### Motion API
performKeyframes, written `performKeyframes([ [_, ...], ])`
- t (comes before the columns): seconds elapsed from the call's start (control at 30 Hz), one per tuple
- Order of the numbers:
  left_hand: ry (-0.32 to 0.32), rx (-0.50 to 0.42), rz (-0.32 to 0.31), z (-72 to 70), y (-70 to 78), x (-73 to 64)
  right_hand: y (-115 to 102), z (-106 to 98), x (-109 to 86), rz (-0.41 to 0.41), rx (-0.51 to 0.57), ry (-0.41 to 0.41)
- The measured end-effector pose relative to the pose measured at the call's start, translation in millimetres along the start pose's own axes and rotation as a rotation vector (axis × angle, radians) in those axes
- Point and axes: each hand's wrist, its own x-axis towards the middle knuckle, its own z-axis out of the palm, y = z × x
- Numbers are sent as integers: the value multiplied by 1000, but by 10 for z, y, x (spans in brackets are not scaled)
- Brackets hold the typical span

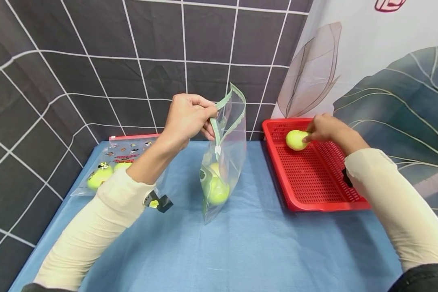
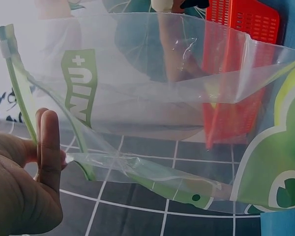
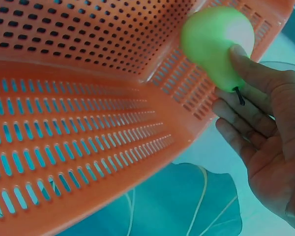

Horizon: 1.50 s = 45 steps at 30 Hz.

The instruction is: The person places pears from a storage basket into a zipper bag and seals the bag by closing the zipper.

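My left hand [image 1: 191, 117] pinches the green zip edge of a clear slider bag [image 1: 237, 150], which hangs upright with its mouth parted. Low in the bag sits yellow-green fruit [image 1: 218, 191]. Over at the right, my right hand [image 1: 326, 129] grips a green pear [image 1: 295, 140] near its stem end, thumb on one side and fingers behind. In the right wrist view the pear's dark stem [image 3: 240, 96] points toward the palm. The pear is at the far left corner of a red perforated basket [image 1: 317, 174], and no other fruit shows in it.
A second clear bag [image 1: 113, 152] with a red zip and cartoon prints lies at the left, holding green fruit [image 1: 100, 177]; my left forearm partly covers it. Blue cloth [image 1: 241, 247] covers the table. A dark grid-patterned curtain [image 1: 160, 77] hangs close behind.
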Motion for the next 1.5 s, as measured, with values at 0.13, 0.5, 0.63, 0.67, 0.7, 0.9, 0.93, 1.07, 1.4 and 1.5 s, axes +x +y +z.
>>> performKeyframes([
  [0.13, 0, 0, -5, -10, 18, 0, -57, -78, -28, -12, 7, 18],
  [0.5, -3, 16, 1, -13, 57, -3, -179, -377, -134, -15, 77, 126],
  [0.63, -2, 25, 3, 1, 71, -3, -207, -456, -191, -14, 109, 219],
  [0.67, -1, 27, 3, 4, 74, -3, -215, -473, -199, -18, 111, 241],
  [0.7, 0, 29, 2, 5, 77, -2, -224, -488, -206, -22, 117, 260],
  [0.9, 9, 39, -6, 2, 78, -5, -324, -573, -214, -38, 155, 323],
  [0.93, 10, 39, -6, 3, 76, -6, -345, -592, -220, -42, 159, 332],
  [1.07, 13, 35, -1, 1, 72, -17, -452, -683, -261, -89, 166, 384],
  [1.4, 13, 35, 8, -11, 78, -35, -784, -917, -393, -111, 206, 530],
  [1.5, 15, 29, 11, -5, 81, -34, -895, -962, -417, -129, 258, 585],
])
